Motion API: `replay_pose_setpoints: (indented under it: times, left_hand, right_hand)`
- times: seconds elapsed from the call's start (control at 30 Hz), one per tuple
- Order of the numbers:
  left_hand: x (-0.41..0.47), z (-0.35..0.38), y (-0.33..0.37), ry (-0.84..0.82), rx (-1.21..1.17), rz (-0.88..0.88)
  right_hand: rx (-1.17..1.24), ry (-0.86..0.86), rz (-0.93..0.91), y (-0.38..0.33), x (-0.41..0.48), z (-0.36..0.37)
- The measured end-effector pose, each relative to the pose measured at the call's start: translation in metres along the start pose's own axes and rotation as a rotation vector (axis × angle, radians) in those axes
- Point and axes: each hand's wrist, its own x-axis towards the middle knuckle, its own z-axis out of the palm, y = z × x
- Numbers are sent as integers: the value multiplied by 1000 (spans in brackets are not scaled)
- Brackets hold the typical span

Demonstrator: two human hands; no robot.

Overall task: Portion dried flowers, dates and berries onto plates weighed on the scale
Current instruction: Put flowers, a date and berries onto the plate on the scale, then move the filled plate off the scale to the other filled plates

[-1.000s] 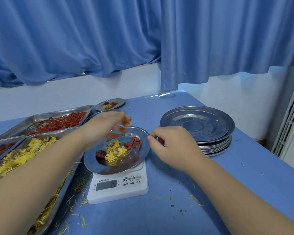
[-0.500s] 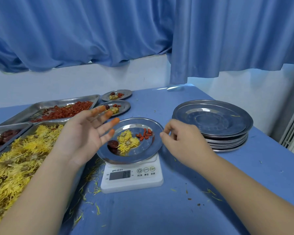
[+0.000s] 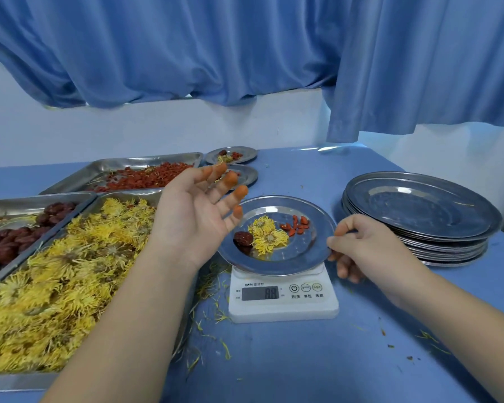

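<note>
Left grip (image 3: 192,216) hangs palm-up at centre frame, fingers spread, holding nothing; right grip (image 3: 367,251) pinches the right rim of the plate (image 3: 300,251). Blue surface (image 3: 303,359) carries heaped dried flowers (image 3: 56,280) lower left, stacked plates (image 3: 419,210) right, and the scale (image 3: 282,303) under the pinched plate with berries (image 3: 296,225) and a date (image 3: 243,238).

Single wide-angle view from head height, forward and down, close above the blue table (image 3: 303,362) and scale (image 3: 282,311).

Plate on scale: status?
Left hand open, empty, at plate left edge. Right hand pinches plate rim. Plate on scale: date, flowers, berries loaded. Plate stack apart, right side.
</note>
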Motion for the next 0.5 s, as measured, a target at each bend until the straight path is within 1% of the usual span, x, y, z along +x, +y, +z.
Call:
replay_pose_setpoints:
  times: [0.1, 0.2, 0.33, 0.5]
  left_hand:
    - [8, 3, 10, -47, 83, -10]
    - [18, 8, 27, -51, 134, 9]
    - [28, 8, 48, -48, 54, 52]
    - [33, -3, 52, -67, -6, 54]
  right_hand:
    - [150, -15, 20, 1, -1, 2]
    - [271, -29, 45, 1, -1, 4]
    - [434, -27, 43, -2, -2, 6]
    - [538, 0, 32, -6, 2, 7]
